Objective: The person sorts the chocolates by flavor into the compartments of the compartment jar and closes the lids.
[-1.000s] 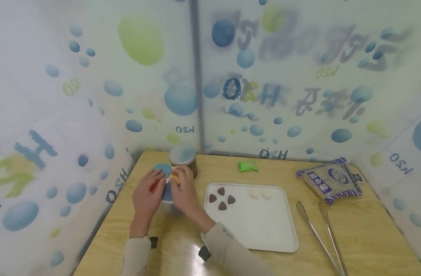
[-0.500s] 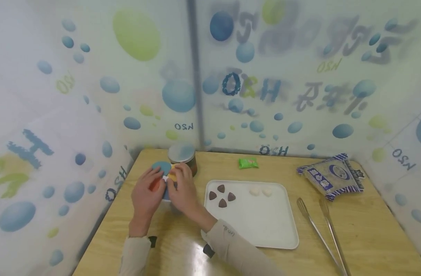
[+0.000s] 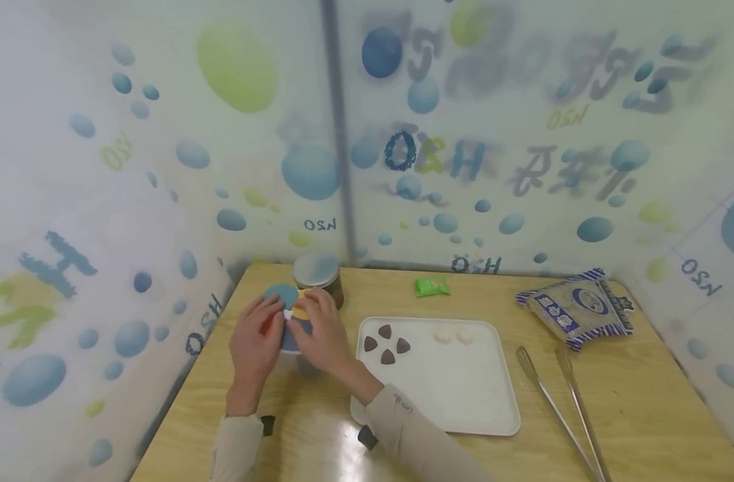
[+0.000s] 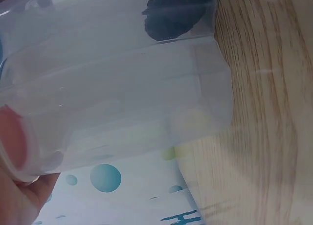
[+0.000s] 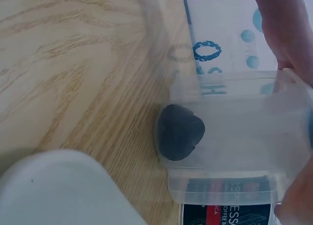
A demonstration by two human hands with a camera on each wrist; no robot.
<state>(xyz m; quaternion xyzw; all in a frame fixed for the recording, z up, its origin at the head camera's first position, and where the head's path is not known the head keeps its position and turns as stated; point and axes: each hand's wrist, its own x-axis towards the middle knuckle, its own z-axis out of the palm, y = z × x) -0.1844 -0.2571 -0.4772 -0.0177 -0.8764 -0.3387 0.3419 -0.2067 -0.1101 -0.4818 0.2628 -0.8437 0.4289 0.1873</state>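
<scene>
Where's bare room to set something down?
The white rectangular tray is bare at its near right, in front of the round cream pieces. Wooden table shows between the green plastic packet and blue-striped bag. Back left is crowded: left hand, right hand, clear plastic container, dark cylindrical can.

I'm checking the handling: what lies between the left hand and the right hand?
The colorful top of the clear container lies between the left hand and the right hand, as the head view shows.
</scene>
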